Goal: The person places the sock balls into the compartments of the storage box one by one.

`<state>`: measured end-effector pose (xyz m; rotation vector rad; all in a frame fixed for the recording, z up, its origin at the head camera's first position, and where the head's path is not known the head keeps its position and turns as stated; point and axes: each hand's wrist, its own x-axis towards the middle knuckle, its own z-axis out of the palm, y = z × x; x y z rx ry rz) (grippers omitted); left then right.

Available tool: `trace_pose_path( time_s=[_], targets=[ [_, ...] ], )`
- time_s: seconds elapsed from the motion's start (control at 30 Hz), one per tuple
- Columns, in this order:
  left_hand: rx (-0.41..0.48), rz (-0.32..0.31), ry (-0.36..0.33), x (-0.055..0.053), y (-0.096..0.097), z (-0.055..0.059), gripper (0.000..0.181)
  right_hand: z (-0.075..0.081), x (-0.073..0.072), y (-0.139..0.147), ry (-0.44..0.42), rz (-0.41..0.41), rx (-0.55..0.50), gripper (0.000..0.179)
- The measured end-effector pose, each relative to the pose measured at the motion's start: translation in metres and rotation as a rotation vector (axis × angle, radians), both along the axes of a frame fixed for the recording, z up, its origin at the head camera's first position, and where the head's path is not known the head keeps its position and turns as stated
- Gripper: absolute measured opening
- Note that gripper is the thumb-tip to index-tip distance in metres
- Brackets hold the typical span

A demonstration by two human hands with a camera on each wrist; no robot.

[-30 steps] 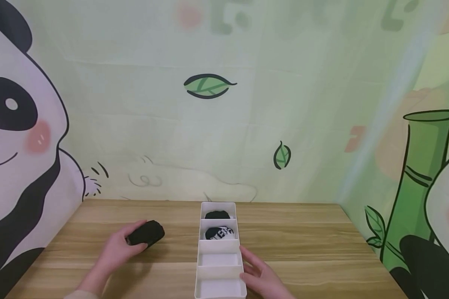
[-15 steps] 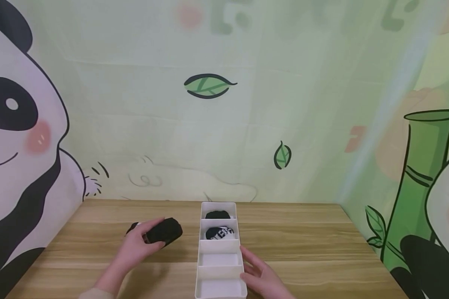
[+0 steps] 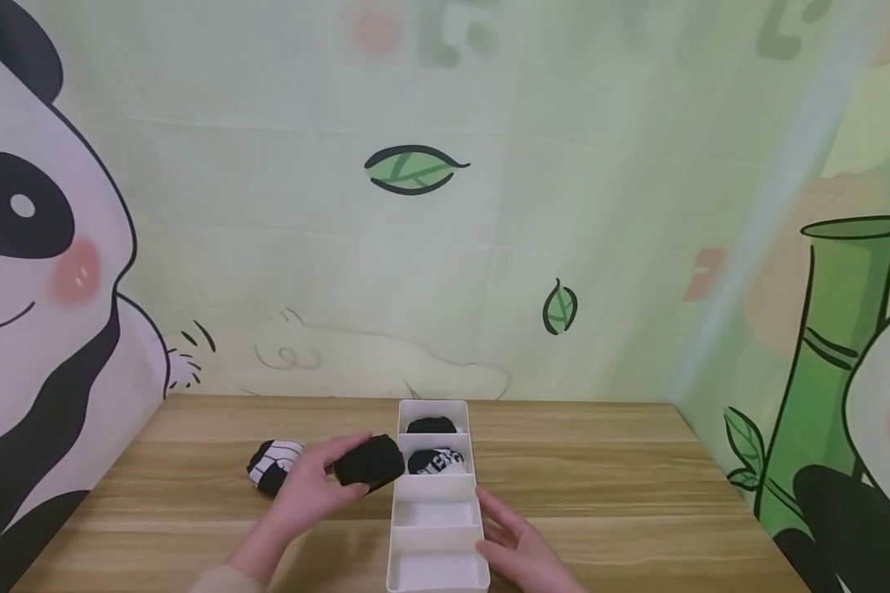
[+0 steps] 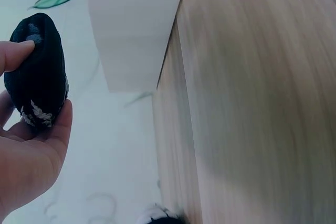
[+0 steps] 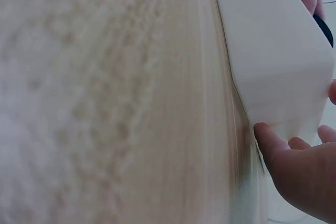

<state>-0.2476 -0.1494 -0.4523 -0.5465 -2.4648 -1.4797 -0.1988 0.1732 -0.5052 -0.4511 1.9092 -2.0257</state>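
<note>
My left hand (image 3: 307,498) pinches a rolled black sock (image 3: 371,463) between thumb and fingers, raised just left of the white divided box (image 3: 436,539). In the left wrist view the sock (image 4: 41,72) shows some white pattern at its lower end. A dark rolled sock (image 3: 432,426) lies in the box's rearmost compartment. The compartment in front of it holds a black-and-white rolled sock (image 3: 436,463); the front two hold nothing. My right hand (image 3: 522,545) touches the box's right side with loosely extended fingers; the right wrist view shows its fingertips against the box wall (image 5: 273,45).
Another rolled sock, black with a white lined patch (image 3: 285,451), sits on the wooden table (image 3: 601,486) left of my left hand. A cloth backdrop (image 3: 304,247) with a panda and bamboo rises behind the table's back edge.
My left hand has moved right with the black sock, up to the box's left side. The lined sock behind it has come into view. My right hand and the box stay put.
</note>
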Motion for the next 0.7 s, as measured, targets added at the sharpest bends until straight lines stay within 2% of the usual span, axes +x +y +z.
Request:
trace_pose_path(
  time_s=[0.47,0.7],
  targets=[
    [-0.048,-0.136,0.110,-0.002,0.034,0.004,0.061,0.002,0.000,-0.002,0.015,-0.003,0.007,0.073],
    [-0.073,-0.192,0.132,-0.001,0.050,0.001,0.061,0.002,0.001,-0.001,-0.011,0.008,-0.015,0.073]
  ],
)
